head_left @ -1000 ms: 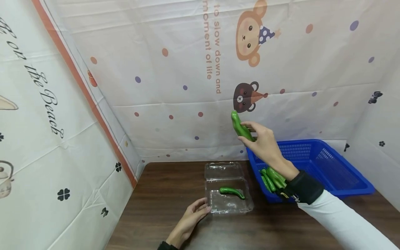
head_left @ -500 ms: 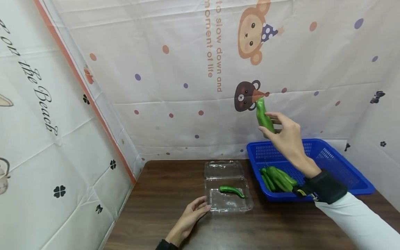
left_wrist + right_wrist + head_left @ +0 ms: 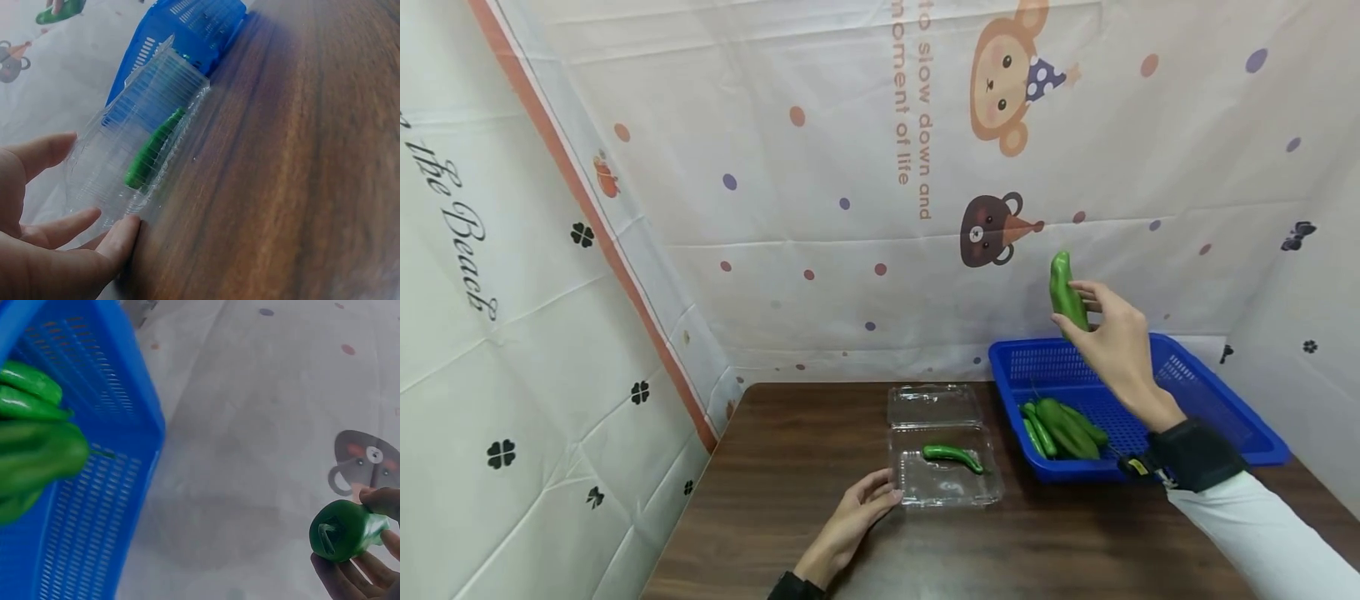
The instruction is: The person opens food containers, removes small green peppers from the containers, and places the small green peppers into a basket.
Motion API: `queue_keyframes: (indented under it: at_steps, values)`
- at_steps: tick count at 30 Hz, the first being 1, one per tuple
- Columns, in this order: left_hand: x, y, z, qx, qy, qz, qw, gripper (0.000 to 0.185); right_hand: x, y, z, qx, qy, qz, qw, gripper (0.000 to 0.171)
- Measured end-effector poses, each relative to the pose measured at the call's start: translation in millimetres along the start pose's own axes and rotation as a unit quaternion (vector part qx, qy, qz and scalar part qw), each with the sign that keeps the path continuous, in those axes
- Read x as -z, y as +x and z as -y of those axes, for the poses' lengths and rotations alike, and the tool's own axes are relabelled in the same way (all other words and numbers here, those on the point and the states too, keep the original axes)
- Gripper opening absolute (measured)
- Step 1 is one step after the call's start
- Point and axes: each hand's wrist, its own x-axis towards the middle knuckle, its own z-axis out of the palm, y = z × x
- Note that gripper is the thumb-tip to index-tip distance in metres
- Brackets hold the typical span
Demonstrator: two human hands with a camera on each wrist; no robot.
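My right hand (image 3: pixel 1108 329) holds a green pepper (image 3: pixel 1066 293) upright in the air above the blue basket (image 3: pixel 1217 400); the right wrist view shows the pepper's stem end (image 3: pixel 345 529) between fingers and thumb. Several more green peppers (image 3: pixel 1060 426) lie in the basket's left part. A clear plastic clamshell box (image 3: pixel 943 446) lies open on the brown table (image 3: pixel 790 467) with one green pepper (image 3: pixel 952 456) in its tray. My left hand (image 3: pixel 857 517) rests on the table with straight fingers touching the box's near left corner (image 3: pixel 109 215).
Printed white cloth walls close in the table at the back and on both sides. The basket stands at the table's back right, close to the right wall. Bare wood shows left of the box and along the front edge.
My right hand has carried the pepper to the right, from above the box to above the basket. The left hand and the box have stayed put.
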Motion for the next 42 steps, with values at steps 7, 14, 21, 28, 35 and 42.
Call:
queue_keyframes:
  at_steps: [7, 14, 21, 28, 35, 42]
  values:
    - [0.0, -0.7, 3.9, 0.015, 0.004, 0.001, 0.9999, 0.076, -44.5, -26.8, -82.5, -0.012, 0.037, 0.013, 0.999, 0.057]
    - [-2.9, -2.6, 4.5, 0.016, 0.005, -0.002, 0.9999, 0.075, -46.8, -51.6, -68.2, -0.039, 0.031, 0.079, 0.996, 0.055]
    - [-2.1, -0.1, 3.6, 0.008, 0.009, 0.001, 0.9999, 0.075, -32.0, -71.3, -25.4, -0.074, -0.003, 0.166, 0.983, 0.048]
    - [-0.5, 2.0, -0.1, 0.004, 0.010, -0.001, 0.9999, 0.074, -41.9, -80.0, -31.5, -0.111, -0.024, 0.234, 0.966, 0.051]
    - [1.7, 2.6, -1.5, 0.007, 0.008, -0.001, 0.9999, 0.075, -46.2, -85.5, -30.9, -0.124, -0.023, 0.319, 0.939, 0.042]
    - [2.3, 1.3, -0.7, 0.008, 0.009, -0.001, 0.9999, 0.075, -52.1, -90.1, -32.4, -0.120, -0.034, 0.349, 0.929, 0.036]
